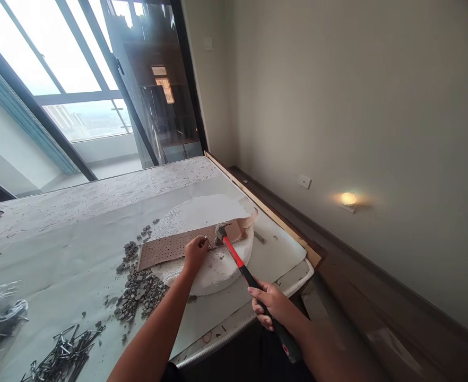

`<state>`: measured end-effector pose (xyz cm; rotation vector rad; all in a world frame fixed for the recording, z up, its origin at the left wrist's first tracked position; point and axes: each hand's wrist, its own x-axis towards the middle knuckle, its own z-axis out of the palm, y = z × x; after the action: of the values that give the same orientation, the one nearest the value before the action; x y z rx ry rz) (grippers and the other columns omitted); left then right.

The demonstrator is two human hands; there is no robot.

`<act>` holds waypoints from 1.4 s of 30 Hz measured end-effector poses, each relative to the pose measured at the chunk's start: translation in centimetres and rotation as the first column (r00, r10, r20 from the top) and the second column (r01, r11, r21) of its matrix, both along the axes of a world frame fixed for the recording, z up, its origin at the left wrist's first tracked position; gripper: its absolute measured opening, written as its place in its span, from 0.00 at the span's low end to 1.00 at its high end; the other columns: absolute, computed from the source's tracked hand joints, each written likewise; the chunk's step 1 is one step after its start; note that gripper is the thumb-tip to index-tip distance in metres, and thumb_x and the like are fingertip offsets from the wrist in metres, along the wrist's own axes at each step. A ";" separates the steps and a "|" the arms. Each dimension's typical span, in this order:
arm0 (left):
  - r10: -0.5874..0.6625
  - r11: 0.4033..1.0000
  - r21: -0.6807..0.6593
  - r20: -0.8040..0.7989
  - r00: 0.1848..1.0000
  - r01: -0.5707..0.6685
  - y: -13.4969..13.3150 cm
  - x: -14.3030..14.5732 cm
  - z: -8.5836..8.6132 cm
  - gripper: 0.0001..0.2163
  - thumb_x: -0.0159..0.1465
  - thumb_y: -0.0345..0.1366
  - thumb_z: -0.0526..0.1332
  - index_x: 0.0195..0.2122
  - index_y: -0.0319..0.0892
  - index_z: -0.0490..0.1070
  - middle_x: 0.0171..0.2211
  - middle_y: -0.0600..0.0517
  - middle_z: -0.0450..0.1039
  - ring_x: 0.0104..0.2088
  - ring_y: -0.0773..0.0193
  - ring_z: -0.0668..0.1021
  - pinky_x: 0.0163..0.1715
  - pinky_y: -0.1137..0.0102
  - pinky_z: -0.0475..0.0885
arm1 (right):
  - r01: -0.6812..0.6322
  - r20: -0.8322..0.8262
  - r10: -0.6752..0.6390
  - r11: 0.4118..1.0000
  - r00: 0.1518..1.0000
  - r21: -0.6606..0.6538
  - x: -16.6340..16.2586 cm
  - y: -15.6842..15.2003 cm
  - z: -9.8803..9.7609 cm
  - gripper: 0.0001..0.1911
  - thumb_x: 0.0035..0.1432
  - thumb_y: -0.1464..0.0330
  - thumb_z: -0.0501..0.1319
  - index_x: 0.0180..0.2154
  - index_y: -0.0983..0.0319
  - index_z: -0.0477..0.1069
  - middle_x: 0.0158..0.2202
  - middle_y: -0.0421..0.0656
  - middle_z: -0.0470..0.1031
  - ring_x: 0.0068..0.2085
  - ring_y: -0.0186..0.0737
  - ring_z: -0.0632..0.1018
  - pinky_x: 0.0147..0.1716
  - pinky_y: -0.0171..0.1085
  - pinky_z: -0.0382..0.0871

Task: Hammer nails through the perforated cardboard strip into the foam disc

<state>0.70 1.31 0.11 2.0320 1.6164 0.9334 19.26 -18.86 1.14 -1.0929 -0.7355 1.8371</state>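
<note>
My right hand (271, 305) is wrapped round the black grip of a hammer (234, 252) with a red and black handle. The hammer's head is low over a brown strip (170, 248) dotted with rows of small holes. My left hand (196, 252) is closed in a pinch at the strip's near edge, just left of the hammer head; what its fingertips hold is too small to make out. Under the strip lies a thick white round slab (214, 273). The strip's right end carries a plain pale piece, with a curled flap beyond it.
Grey gravel (136, 292) is scattered left of the slab. A heap of nails (67, 350) lies at the lower left, near a clear plastic bag (3, 323) with dark contents. A wooden edge (266, 209) runs along the right side, by the wall with a lit lamp (348, 199).
</note>
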 end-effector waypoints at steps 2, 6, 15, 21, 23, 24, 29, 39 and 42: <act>-0.015 1.000 0.002 0.010 1.000 0.015 0.1 0.0 -0.1 0.11 0.56 0.40 0.55 0.32 0.42 0.75 0.28 0.51 0.77 0.30 0.63 0.76 0.30 0.72 0.68 | 0.001 0.000 -0.001 1.000 1.000 -0.003 0.0 0.0 0.1 0.41 0.44 0.50 0.62 0.56 0.61 0.52 0.14 0.26 0.59 0.10 0.25 0.57 0.06 0.26 0.53; -0.032 0.999 -0.010 0.025 0.999 0.033 0.0 0.0 -0.3 0.12 0.56 0.41 0.56 0.33 0.41 0.76 0.30 0.50 0.77 0.31 0.63 0.76 0.31 0.72 0.68 | -0.010 0.004 0.010 1.000 1.000 0.002 0.0 0.0 0.4 0.43 0.43 0.50 0.62 0.56 0.61 0.51 0.14 0.26 0.59 0.10 0.25 0.57 0.06 0.26 0.54; -0.066 0.997 0.036 0.001 0.998 0.066 -0.3 -0.1 -0.2 0.10 0.58 0.38 0.57 0.32 0.43 0.77 0.35 0.50 0.78 0.37 0.62 0.77 0.40 0.70 0.69 | -0.022 0.118 0.017 0.999 0.993 0.040 -0.5 -0.2 0.9 0.45 0.42 0.48 0.61 0.58 0.63 0.52 0.14 0.26 0.57 0.10 0.25 0.57 0.06 0.27 0.53; -0.080 0.996 0.047 -0.028 0.996 0.081 -0.5 -0.3 -0.6 0.09 0.59 0.37 0.57 0.30 0.44 0.77 0.33 0.51 0.78 0.36 0.63 0.76 0.39 0.70 0.68 | -0.022 0.262 -0.019 0.988 0.965 0.151 -0.3 -1.2 4.8 0.42 0.50 0.51 0.59 0.61 0.62 0.49 0.16 0.28 0.56 0.11 0.25 0.57 0.07 0.27 0.52; -0.081 0.996 0.037 -0.034 0.996 0.083 -0.4 -0.3 -0.8 0.08 0.59 0.37 0.57 0.30 0.44 0.77 0.32 0.51 0.78 0.35 0.63 0.76 0.38 0.70 0.68 | -0.017 0.295 -0.041 0.981 0.955 0.194 -0.2 -1.3 6.2 0.40 0.53 0.53 0.57 0.62 0.60 0.49 0.17 0.29 0.56 0.11 0.25 0.56 0.08 0.27 0.53; -0.084 0.996 0.035 -0.033 0.996 0.085 -0.4 -0.3 -0.9 0.09 0.59 0.37 0.57 0.30 0.44 0.77 0.32 0.51 0.78 0.35 0.63 0.76 0.38 0.71 0.68 | -0.020 0.307 -0.043 0.979 0.951 0.201 -0.3 -1.2 6.7 0.39 0.53 0.53 0.57 0.63 0.60 0.49 0.17 0.29 0.56 0.11 0.24 0.56 0.08 0.27 0.52; -0.108 0.992 0.060 -0.021 0.994 0.109 -0.6 -0.3 -1.2 0.09 0.60 0.36 0.57 0.30 0.43 0.77 0.32 0.50 0.78 0.34 0.64 0.76 0.38 0.70 0.68 | -0.074 0.318 0.022 0.986 0.948 0.151 -1.0 -0.3 6.0 0.42 0.52 0.53 0.58 0.63 0.62 0.46 0.16 0.28 0.56 0.11 0.25 0.56 0.07 0.27 0.52; -0.142 0.989 0.036 -0.049 0.989 0.143 -0.8 -0.3 -1.6 0.10 0.60 0.36 0.56 0.29 0.43 0.77 0.32 0.48 0.76 0.36 0.61 0.75 0.38 0.68 0.68 | -0.072 0.337 0.012 0.983 0.941 0.166 -1.6 -0.8 5.6 0.39 0.53 0.54 0.58 0.62 0.61 0.50 0.17 0.29 0.57 0.11 0.25 0.56 0.08 0.27 0.53; -0.154 0.987 0.032 -0.089 0.984 0.157 -0.7 -0.4 -1.7 0.10 0.60 0.33 0.56 0.27 0.43 0.77 0.30 0.48 0.75 0.35 0.61 0.74 0.38 0.69 0.67 | -0.101 0.351 0.055 0.988 0.935 0.113 -1.8 -0.3 4.7 0.43 0.51 0.52 0.59 0.63 0.63 0.48 0.16 0.28 0.57 0.10 0.25 0.57 0.08 0.27 0.54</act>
<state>0.33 0.63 -1.61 2.2166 1.4669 0.8374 17.49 -19.13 5.84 -1.3360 -1.1027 1.6509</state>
